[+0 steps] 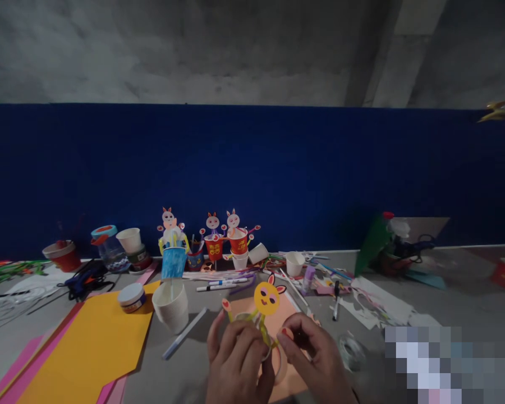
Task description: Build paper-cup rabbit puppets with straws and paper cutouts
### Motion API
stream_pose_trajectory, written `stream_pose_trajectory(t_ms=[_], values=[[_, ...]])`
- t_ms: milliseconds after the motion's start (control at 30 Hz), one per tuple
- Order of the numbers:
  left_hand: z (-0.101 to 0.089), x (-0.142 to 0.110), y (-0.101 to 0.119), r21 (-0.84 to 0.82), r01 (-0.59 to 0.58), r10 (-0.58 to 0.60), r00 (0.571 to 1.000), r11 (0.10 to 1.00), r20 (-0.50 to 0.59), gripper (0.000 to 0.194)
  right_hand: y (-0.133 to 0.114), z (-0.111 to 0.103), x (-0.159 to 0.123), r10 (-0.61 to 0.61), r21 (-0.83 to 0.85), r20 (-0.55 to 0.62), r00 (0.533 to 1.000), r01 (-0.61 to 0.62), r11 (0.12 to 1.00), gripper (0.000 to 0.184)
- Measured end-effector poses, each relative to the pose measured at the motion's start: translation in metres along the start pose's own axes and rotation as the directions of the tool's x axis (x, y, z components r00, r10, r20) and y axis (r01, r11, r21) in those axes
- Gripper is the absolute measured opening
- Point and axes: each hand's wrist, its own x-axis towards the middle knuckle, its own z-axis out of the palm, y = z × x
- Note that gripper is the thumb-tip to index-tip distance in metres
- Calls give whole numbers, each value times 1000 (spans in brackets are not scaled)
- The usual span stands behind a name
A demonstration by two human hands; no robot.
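Note:
A paper-cup rabbit with a round yellow paper face [266,298] and yellow pipe-cleaner limbs is in front of me, face up. My left hand [239,359] wraps round its cup, which the fingers mostly cover. One paper paw [226,305] with a red mark sticks up beside that hand. Between thumb and forefinger, my right hand [309,350] pinches the other paper paw [286,334] at the end of a yellow arm. Beneath both hands lies a sheet of peach paper [292,381].
Left are stacked white cups [171,308], a small jar [132,297], a marker [185,334] and orange paper [88,336]. Finished cup rabbits [238,241] stand along the blue partition [252,168]. A tape roll [351,352], black pen [336,300] and paper scraps [374,303] lie right.

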Motion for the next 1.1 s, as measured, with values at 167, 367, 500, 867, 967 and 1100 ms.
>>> stream_pose_trajectory(t_ms=[167, 367, 500, 867, 967, 1100], values=[[-2, 0, 0, 1, 0, 0, 1000, 1000, 9, 18, -2, -2, 2, 90, 193, 81, 993, -104, 976, 33], [-3, -2, -3, 12, -10, 10, 1000, 1000, 25, 17, 2, -7, 3, 67, -28, 63, 996, -65, 997, 23], [-3, -1, -1, 15, -1, 1, 1000, 1000, 26, 19, 2, -5, 2, 53, -79, 30, 998, -50, 996, 22], [2, -1, -3, 6, 16, -16, 1000, 1000, -5, 17, 21, -1, 2, 155, 128, 68, 986, -162, 978, 47], [2, -1, -5, -17, 35, -35, 999, 999, -12, 16, 30, 7, -6, 186, 245, 22, 982, -185, 952, 80], [2, -2, -6, -39, 57, -57, 998, 998, 9, 18, 38, 18, -14, 204, 370, 104, 973, -228, 901, 51]])
